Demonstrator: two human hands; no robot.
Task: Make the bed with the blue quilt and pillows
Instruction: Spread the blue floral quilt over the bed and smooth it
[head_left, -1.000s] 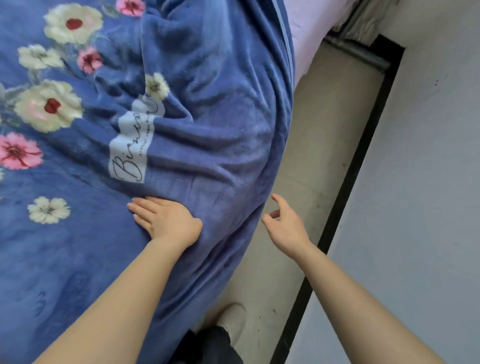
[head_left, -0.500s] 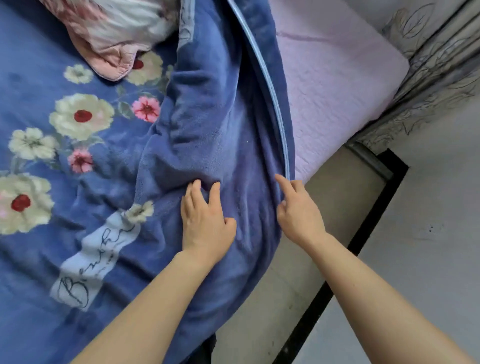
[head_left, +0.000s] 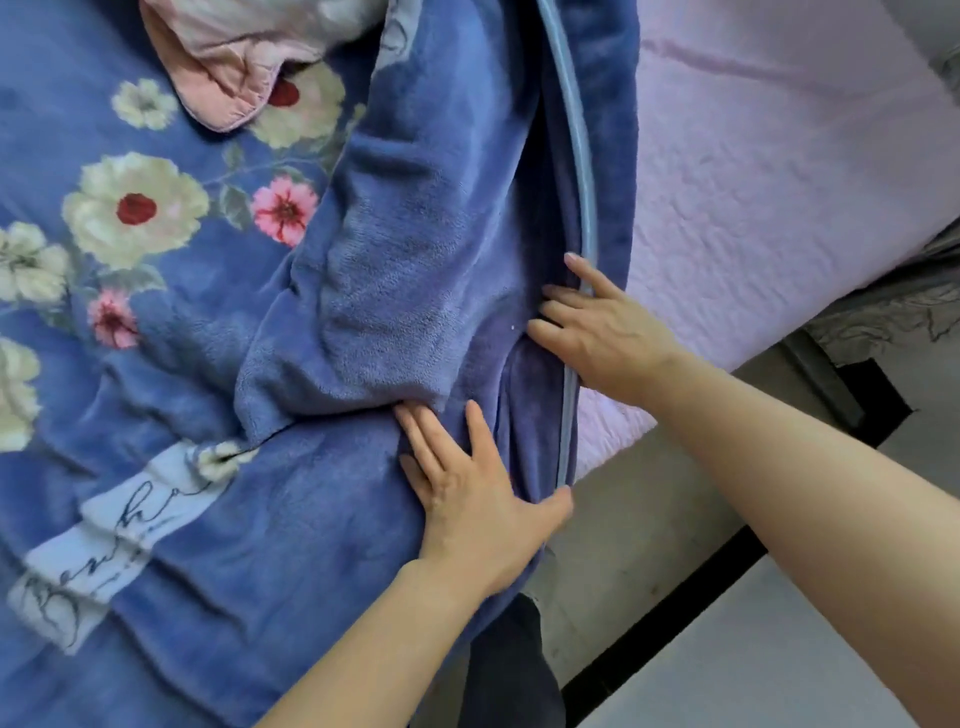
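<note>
The blue floral quilt (head_left: 182, 322) covers most of the bed, with a thick fold of plain blue fleece bunched along its right side. My left hand (head_left: 478, 499) lies flat on the quilt just below that fold, fingers straight and spread. My right hand (head_left: 597, 327) rests with straight fingers on the quilt's light blue piped edge (head_left: 579, 171), fingertips tucked against the fold. A pink and white pillow (head_left: 244, 57) lies on the quilt at the top.
A pale pink mattress sheet (head_left: 779, 197) lies bare to the right of the quilt. Beside the bed runs a narrow strip of beige floor (head_left: 639, 525), then a black skirting (head_left: 670, 634) and a grey wall. Patterned grey fabric (head_left: 883, 317) hangs at the far right.
Both hands have moved up along the quilt's right side toward the pillow. The right hand has come from the air beside the bed onto the piped edge.
</note>
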